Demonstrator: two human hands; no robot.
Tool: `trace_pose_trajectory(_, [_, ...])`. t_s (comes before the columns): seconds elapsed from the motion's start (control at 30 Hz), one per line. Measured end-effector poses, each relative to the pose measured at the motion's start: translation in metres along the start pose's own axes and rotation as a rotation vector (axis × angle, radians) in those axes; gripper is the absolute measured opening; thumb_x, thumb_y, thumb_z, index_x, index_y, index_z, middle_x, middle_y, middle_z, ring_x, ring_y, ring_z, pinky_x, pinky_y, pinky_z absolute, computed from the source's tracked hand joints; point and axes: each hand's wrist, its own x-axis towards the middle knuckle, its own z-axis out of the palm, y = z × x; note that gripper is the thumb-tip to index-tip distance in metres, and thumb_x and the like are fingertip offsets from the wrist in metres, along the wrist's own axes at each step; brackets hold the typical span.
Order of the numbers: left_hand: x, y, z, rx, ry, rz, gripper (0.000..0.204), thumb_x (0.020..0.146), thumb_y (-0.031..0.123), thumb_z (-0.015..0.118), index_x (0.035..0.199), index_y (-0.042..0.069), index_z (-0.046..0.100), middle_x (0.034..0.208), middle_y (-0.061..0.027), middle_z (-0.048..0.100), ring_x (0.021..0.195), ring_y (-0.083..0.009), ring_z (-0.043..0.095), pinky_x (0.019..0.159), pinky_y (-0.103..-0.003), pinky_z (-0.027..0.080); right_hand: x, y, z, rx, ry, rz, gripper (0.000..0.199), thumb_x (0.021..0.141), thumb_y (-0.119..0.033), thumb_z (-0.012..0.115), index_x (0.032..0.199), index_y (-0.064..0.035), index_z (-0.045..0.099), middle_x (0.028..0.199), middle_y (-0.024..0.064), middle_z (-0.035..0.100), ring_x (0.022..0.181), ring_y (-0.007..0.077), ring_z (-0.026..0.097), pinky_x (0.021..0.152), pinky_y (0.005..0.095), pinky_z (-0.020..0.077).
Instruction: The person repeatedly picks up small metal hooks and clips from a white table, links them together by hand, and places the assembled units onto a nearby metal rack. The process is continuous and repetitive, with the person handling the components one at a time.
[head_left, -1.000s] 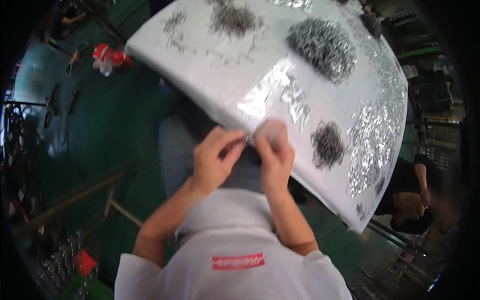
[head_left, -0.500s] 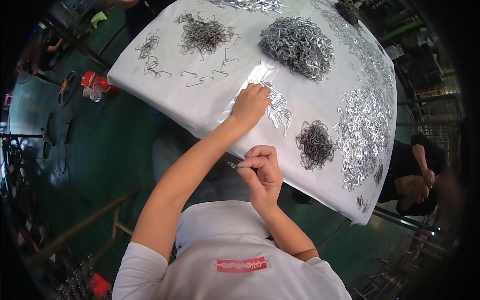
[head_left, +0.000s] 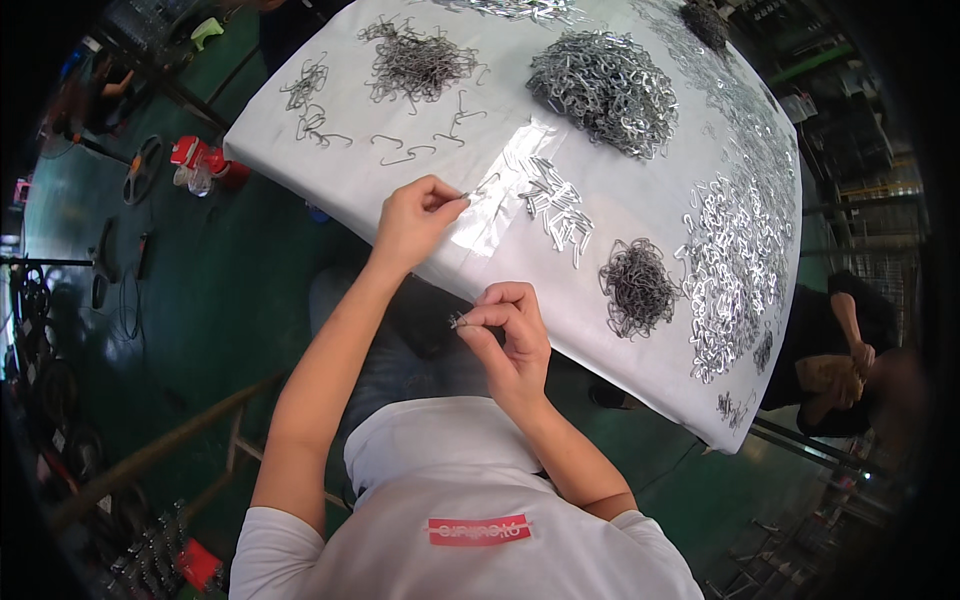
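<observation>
Above the near edge of the white-covered table, my left hand (head_left: pixel 413 222) is closed in a pinch on a small wire hook (head_left: pixel 487 184), its curved end showing past the fingertips. Under it lies a strip of shiny clear plastic (head_left: pixel 485 232). Bright silver metal links (head_left: pixel 558 212) lie loosely bunched at the strip's right side. Lower and nearer my body, my right hand (head_left: pixel 515 340) pinches a few tiny metal pieces (head_left: pixel 457 321) between thumb and forefinger. They look like hooks, but their exact shape is too small to tell.
Dark wire hooks (head_left: pixel 420 65) lie heaped at the table's far left. A big mound of silver links (head_left: pixel 605 92) sits farther back. To the right are a small dark heap (head_left: pixel 637 287) and a wide silver spread (head_left: pixel 735 270). Another person's hand (head_left: pixel 860 355) shows beyond the right edge.
My left hand has moved left off the silver links and now has a wire hook in its pinch. My right hand has shifted slightly left, still pinching the tiny pieces.
</observation>
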Motion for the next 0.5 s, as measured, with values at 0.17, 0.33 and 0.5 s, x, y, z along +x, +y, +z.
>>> trace_pose_trajectory(0.17, [-0.043,0.020,-0.034,-0.377,-0.127,-0.243,0.014,0.081,0.008,0.074,0.089,0.000,0.065,0.079,-0.0044,0.067,0.069,-0.0094,0.061,0.057,-0.022,0.045,0.006,0.004,0.012,0.002,-0.013,0.010,0.007,0.082,-0.004,0.070,0.086,-0.0010,0.066,0.099,0.0078,0.050,0.086,0.0161,0.056,0.072,0.0263,0.0480])
trace_pose_trajectory(0.33, [-0.071,0.040,-0.044,-0.389,-0.117,-0.198,0.016,0.082,0.008,0.073,0.094,0.000,0.068,0.081,-0.0048,0.068,0.071,-0.0079,0.061,0.059,-0.021,0.046,0.012,0.005,0.016,-0.016,-0.032,-0.007,0.008,0.082,-0.003,0.070,0.088,-0.0010,0.066,0.099,0.0069,0.049,0.085,0.0152,0.055,0.071,0.0248,0.0481])
trace_pose_trajectory(0.5, [-0.093,0.054,-0.040,-0.280,-0.005,-0.136,0.012,0.084,0.005,0.071,0.094,-0.001,0.071,0.083,-0.0059,0.070,0.073,-0.0083,0.061,0.062,-0.021,0.047,0.017,0.009,0.020,-0.110,-0.024,-0.028,0.008,0.081,-0.004,0.071,0.088,-0.0016,0.066,0.098,0.0059,0.049,0.084,0.0148,0.054,0.069,0.0252,0.0460])
